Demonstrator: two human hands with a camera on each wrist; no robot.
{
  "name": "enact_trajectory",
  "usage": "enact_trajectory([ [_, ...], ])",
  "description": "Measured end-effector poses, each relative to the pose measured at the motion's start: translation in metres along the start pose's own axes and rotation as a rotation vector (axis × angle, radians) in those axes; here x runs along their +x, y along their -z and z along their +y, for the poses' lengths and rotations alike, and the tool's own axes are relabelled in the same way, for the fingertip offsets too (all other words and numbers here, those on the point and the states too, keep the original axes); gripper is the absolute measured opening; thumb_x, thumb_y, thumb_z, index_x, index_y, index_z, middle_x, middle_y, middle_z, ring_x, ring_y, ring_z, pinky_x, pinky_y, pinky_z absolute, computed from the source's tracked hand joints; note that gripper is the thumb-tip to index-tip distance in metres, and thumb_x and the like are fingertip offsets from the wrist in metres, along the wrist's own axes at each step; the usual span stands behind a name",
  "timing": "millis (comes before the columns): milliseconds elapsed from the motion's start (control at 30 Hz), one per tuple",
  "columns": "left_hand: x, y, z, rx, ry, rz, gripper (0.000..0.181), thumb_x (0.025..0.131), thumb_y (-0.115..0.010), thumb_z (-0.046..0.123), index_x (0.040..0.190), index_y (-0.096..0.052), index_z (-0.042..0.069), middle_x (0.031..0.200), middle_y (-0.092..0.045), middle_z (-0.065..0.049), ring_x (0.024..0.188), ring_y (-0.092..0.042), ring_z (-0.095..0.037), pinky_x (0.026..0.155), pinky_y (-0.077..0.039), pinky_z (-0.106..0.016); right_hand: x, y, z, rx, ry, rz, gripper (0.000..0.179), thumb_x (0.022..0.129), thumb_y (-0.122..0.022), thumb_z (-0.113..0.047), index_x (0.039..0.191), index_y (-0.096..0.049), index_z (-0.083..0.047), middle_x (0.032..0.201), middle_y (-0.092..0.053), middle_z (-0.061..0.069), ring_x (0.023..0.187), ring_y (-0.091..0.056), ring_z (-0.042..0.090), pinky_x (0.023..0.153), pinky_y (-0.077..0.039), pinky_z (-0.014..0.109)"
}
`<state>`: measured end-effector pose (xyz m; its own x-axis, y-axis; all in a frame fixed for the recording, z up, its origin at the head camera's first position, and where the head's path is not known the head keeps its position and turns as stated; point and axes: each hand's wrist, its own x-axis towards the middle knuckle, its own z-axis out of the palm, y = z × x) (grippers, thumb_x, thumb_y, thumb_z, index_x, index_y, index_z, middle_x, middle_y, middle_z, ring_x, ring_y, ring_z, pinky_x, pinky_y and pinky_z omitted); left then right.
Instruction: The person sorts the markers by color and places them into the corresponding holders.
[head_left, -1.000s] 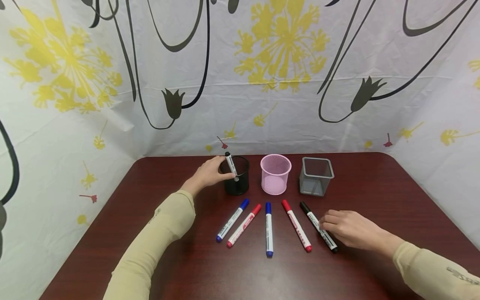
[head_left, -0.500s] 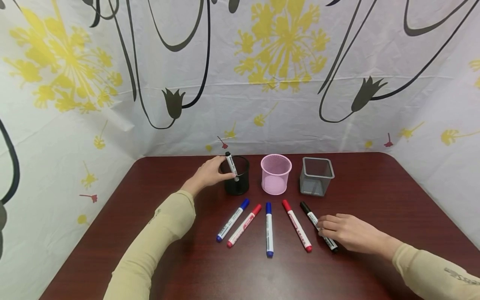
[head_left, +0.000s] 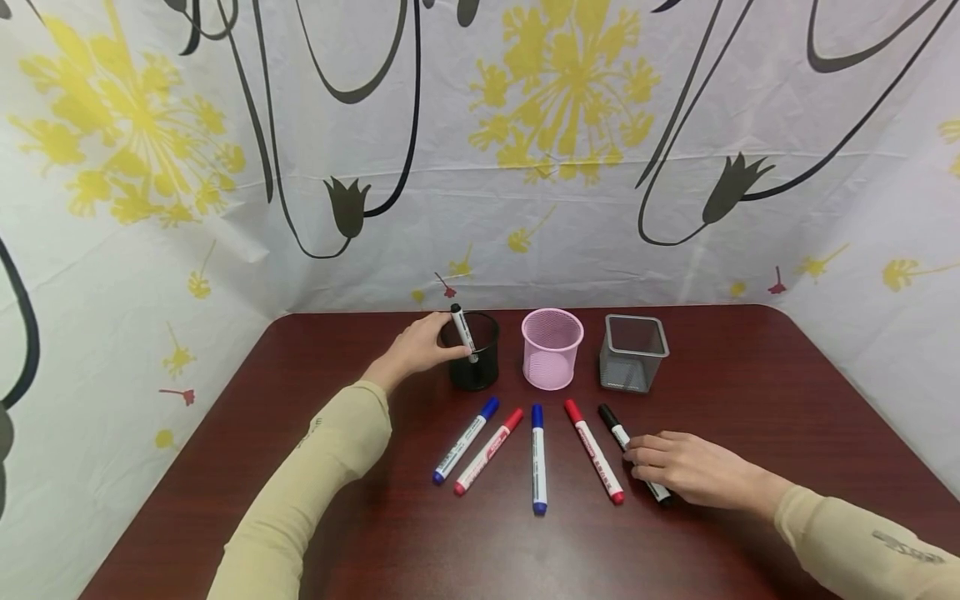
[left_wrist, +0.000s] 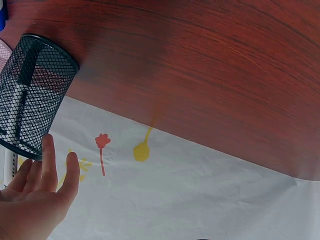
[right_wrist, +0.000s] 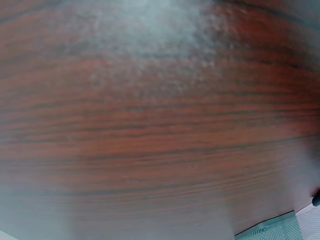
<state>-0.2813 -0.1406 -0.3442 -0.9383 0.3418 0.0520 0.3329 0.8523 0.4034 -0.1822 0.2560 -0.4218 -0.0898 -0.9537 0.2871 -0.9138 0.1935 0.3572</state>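
Observation:
At the back left, my left hand (head_left: 416, 346) is at a black mesh pen cup (head_left: 480, 367), its thumb on the near side beside a black-capped marker (head_left: 463, 331) leaning in the cup. In the left wrist view, the left hand's fingers (left_wrist: 48, 165) look fairly straight, one fingertip at the cup's rim; the thumb is hidden there. At the right, my right hand (head_left: 690, 467) covers the middle of another black-capped marker (head_left: 619, 432) on the table, fingers bent over it. The right wrist view shows mostly blurred table, without this hand.
A pink mesh cup (head_left: 551, 367) and a grey square mesh holder (head_left: 628, 371) stand right of the black cup. In front lie blue markers (head_left: 461, 446) (head_left: 538, 458) and red markers (head_left: 487, 454) (head_left: 596, 454) on the dark wooden table (head_left: 360, 533). A patterned sheet (head_left: 420, 250) hangs behind.
My right hand has slid left, its fingers reaching further over the black-capped marker, whose lower end has shifted slightly left. My left hand and the marker in the cup have stayed put.

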Motion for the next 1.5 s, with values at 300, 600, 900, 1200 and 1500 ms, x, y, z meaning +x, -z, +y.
enact_trajectory([
  [300,0.0,0.0,0.001,0.006,0.0,-0.002,0.075,0.078,-0.061,0.047,0.133,-0.036,0.002,0.132,-0.037,-0.015,0.119,-0.036,-0.028,0.092,-0.032,-0.044,0.002,0.0,0.001,-0.029,0.022,-0.019,0.049,0.094,-0.011,-0.008,0.087,-0.059,-0.014,0.097,-0.057,0.002,0.095,-0.053,0.02,0.069,-0.043,0.031],
  [600,0.001,0.0,0.0,0.014,0.0,0.006,0.075,0.078,-0.061,0.047,0.132,-0.037,0.002,0.132,-0.038,-0.014,0.118,-0.037,-0.028,0.092,-0.033,-0.044,0.001,0.001,0.002,-0.038,0.011,-0.014,0.048,0.094,-0.011,-0.008,0.087,-0.059,-0.015,0.097,-0.057,0.001,0.095,-0.053,0.019,0.069,-0.044,0.031],
  [900,0.001,0.0,0.0,0.014,-0.011,0.008,0.075,0.078,-0.061,0.047,0.132,-0.036,0.002,0.132,-0.038,-0.015,0.118,-0.036,-0.028,0.092,-0.033,-0.044,0.002,0.005,0.001,0.012,-0.082,0.07,0.043,0.095,-0.019,-0.013,0.091,-0.062,-0.015,0.097,-0.058,-0.002,0.094,-0.053,0.015,0.063,-0.044,0.03],
  [1200,0.0,0.0,0.001,-0.002,-0.002,0.003,0.074,0.078,-0.061,0.047,0.132,-0.037,0.003,0.132,-0.038,-0.014,0.118,-0.037,-0.028,0.091,-0.034,-0.045,0.008,0.009,0.003,0.051,-0.111,0.163,0.039,0.091,-0.024,-0.012,0.094,-0.063,-0.012,0.097,-0.059,0.0,0.093,-0.054,0.015,0.068,-0.044,0.03],
  [1500,-0.001,-0.001,0.001,0.001,0.003,-0.004,0.075,0.078,-0.06,0.047,0.133,-0.036,0.002,0.133,-0.037,-0.015,0.119,-0.036,-0.028,0.092,-0.033,-0.045,0.014,0.015,0.005,0.132,-0.132,0.262,0.032,0.092,-0.033,-0.015,0.097,-0.063,-0.007,0.099,-0.059,0.003,0.092,-0.055,0.017,0.08,-0.039,0.028],
])
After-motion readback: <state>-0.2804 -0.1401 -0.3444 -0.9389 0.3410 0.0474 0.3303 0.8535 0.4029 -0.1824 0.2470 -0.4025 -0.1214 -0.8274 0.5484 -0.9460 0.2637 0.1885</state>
